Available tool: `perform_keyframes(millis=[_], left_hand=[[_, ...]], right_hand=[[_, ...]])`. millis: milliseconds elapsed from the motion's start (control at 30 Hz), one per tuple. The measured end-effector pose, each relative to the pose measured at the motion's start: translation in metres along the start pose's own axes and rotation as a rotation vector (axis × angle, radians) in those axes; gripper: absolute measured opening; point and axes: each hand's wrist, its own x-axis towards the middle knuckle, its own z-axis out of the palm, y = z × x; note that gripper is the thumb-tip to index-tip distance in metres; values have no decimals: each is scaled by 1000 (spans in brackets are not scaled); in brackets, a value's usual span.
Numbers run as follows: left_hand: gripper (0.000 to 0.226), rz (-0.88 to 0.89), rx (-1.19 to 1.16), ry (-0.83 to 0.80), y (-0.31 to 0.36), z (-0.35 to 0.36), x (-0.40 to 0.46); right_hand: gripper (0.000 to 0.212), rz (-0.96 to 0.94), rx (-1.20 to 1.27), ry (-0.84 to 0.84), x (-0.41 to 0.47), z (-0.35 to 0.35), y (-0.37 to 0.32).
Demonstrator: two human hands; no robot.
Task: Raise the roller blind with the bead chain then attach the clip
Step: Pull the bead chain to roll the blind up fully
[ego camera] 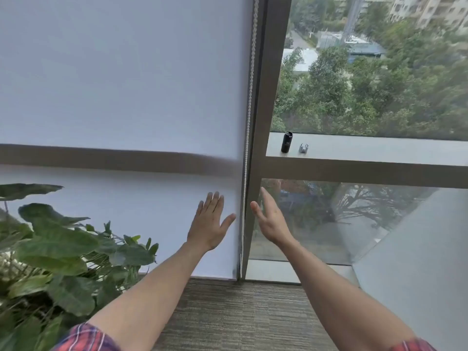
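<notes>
A pale grey roller blind (121, 84) covers the left window down to the floor. Its white bead chain (249, 110) hangs along the blind's right edge, beside the dark window post. My left hand (210, 221) is held flat and open in front of the blind, just left of the chain. Just right of the chain is my right hand (269, 220), open with fingers pointing up. Neither hand touches the chain. A small grey clip (304, 148) lies on the right window's ledge (379, 148).
A black cylinder (287, 142) stands on the ledge left of the clip. A leafy green plant (55, 249) fills the lower left corner. Carpet (228, 312) runs along the window base. A pale angled wall (417, 262) closes in at the lower right.
</notes>
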Motion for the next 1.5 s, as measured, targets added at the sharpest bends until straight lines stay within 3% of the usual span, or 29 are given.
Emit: perform_keyframes(millis=[100, 267, 367, 667, 767, 967, 1067, 1233, 1400, 1500], left_hand=[[80, -20, -46, -40, 5, 3, -4], [81, -43, -196, -108, 9, 10, -11], [82, -124, -408, -131, 13, 4, -11], [59, -258, -887, -33, 30, -23, 0], [50, -218, -979, -23, 43, -33, 5], [37, -159, -1212, -203, 62, -27, -1], [30, -179, -1257, -146, 58, -24, -2], [30, -169, -1377, 83, 64, -61, 19], [58, 104, -1431, 117, 89, -108, 36], [58, 169, -1488, 150, 109, -114, 33]], right_hand=[[64, 38, 343, -46, 12, -2, -22], [45, -60, 404, -35, 38, -14, -63], [27, -126, 487, 5, 47, -23, -79], [34, -180, 659, 95, 34, -14, -88], [37, -173, 634, 90, 24, -5, -87], [40, -114, 659, 63, 7, 5, -76], [41, -101, 683, 53, 2, 4, -74], [42, -117, 707, 46, -4, 15, -73], [41, -91, 621, 65, -8, 23, -68], [40, -71, 612, 76, -10, 30, -60]])
